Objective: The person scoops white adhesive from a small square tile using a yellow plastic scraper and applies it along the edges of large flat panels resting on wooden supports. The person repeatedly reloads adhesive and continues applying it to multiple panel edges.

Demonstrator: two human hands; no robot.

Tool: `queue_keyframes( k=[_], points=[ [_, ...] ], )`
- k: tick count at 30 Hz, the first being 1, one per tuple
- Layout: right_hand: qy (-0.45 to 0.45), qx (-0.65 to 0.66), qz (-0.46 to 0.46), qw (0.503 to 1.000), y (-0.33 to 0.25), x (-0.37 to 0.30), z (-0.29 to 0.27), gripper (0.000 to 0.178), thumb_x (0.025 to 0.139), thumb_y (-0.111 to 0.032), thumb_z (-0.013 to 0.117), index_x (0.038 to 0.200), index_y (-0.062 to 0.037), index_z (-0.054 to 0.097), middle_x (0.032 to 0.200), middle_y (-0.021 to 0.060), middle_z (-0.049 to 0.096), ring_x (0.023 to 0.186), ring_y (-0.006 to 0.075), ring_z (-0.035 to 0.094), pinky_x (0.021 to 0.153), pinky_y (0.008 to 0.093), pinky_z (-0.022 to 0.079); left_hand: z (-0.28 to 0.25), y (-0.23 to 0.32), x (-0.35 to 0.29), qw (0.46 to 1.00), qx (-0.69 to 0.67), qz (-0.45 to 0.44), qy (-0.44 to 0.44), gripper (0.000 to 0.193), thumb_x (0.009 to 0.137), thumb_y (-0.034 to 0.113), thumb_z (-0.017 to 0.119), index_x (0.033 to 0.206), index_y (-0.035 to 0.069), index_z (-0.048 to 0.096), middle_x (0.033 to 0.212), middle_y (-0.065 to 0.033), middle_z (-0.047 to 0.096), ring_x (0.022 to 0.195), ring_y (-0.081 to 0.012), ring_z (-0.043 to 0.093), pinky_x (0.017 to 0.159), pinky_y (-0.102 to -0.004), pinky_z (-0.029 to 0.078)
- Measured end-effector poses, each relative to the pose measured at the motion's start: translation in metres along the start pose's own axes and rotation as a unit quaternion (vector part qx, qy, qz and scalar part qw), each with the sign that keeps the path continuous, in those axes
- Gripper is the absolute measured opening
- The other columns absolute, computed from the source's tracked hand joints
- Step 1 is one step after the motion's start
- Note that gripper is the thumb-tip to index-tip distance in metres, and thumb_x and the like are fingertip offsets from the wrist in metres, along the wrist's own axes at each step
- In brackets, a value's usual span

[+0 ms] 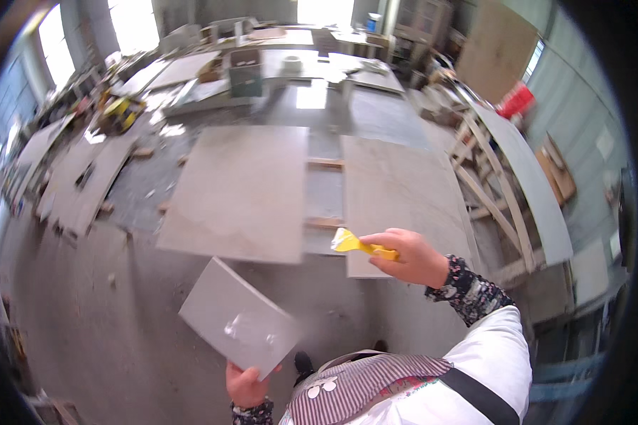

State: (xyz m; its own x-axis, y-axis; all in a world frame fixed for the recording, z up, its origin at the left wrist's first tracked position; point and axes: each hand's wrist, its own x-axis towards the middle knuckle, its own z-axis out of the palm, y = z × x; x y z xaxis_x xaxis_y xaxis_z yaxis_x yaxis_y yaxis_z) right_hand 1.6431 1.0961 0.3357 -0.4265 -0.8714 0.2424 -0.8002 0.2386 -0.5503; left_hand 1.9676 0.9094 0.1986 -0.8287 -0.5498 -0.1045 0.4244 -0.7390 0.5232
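Observation:
My right hand (404, 256) is closed round the handle of a yellow scraper (346, 241). White paste coats the scraper's blade, which points left over the gap between two large slabs. Lower down, my left hand (247, 386) grips the bottom edge of a flat grey board (227, 304), held tilted above the floor. Two dabs of white paste lie on the board's face. Ahead of me are a large pale slab (241, 191) on the left and a second slab (404, 191), faintly veined, on the right. The scraper hangs near the right slab's near left corner.
Wooden bars (325, 163) show between the two slabs. At the right stands a wooden frame (500, 191) with a long pale panel (528, 177) leaning on it. Another slab (92, 177) lies at the left. Farther back are cluttered tables, a dark box (246, 73) and a red object (515, 100).

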Motion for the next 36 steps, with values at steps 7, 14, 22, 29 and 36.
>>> queue_keyframes(
  k=[7,14,22,29,36],
  points=[
    [0.090,-0.015,0.064,0.994,0.004,-0.277,-0.116,0.042,0.077,-0.007,0.075,0.117,-0.0100,0.065,0.079,0.0094,0.060,0.071,0.0261,0.061,0.063,0.0338,0.050,0.155,-0.173,-0.045,0.986,0.115,-0.088,-0.081,0.055,0.084,-0.004,0.055,0.136,0.002,0.040,0.129,-0.0219,0.054,0.112,-0.0374,0.061,0.089,-0.0485,0.056],
    [0.078,-0.048,0.086,0.992,0.104,-0.463,-0.283,0.041,0.076,-0.014,0.078,0.115,-0.0118,0.066,0.078,0.0069,0.059,0.066,0.0241,0.061,0.058,0.0327,0.050,0.364,-0.385,-0.076,0.958,0.123,-0.190,-0.174,0.051,0.086,-0.005,0.057,0.134,0.005,0.044,0.129,-0.0164,0.056,0.116,-0.0325,0.059,0.091,-0.0504,0.053],
    [0.045,-0.095,0.119,0.987,0.199,-0.513,-0.348,0.040,0.076,-0.018,0.077,0.114,-0.0133,0.066,0.077,0.0061,0.057,0.067,0.0237,0.061,0.058,0.0341,0.049,0.450,-0.500,-0.046,0.937,0.181,-0.206,-0.215,0.054,0.087,-0.005,0.060,0.137,0.004,0.042,0.128,-0.0139,0.056,0.113,-0.0269,0.058,0.094,-0.0446,0.049],
    [0.084,-0.078,0.117,0.986,0.314,-0.482,-0.389,0.034,0.079,-0.015,0.073,0.112,-0.0130,0.066,0.077,0.0078,0.058,0.068,0.0260,0.061,0.059,0.0353,0.050,0.498,-0.590,0.026,0.935,0.167,-0.248,-0.191,0.055,0.087,-0.005,0.061,0.138,0.004,0.042,0.128,-0.0097,0.057,0.114,-0.0213,0.057,0.096,-0.0389,0.047],
    [0.081,-0.081,0.122,0.986,0.450,-0.399,-0.463,0.031,0.082,-0.018,0.072,0.111,-0.0086,0.066,0.082,0.0105,0.064,0.070,0.0284,0.063,0.060,0.0373,0.051,0.548,-0.704,0.146,0.927,0.240,-0.180,-0.225,0.055,0.088,-0.003,0.064,0.137,0.002,0.041,0.129,-0.0066,0.055,0.117,-0.0161,0.054,0.101,-0.0336,0.044]
  ],
)
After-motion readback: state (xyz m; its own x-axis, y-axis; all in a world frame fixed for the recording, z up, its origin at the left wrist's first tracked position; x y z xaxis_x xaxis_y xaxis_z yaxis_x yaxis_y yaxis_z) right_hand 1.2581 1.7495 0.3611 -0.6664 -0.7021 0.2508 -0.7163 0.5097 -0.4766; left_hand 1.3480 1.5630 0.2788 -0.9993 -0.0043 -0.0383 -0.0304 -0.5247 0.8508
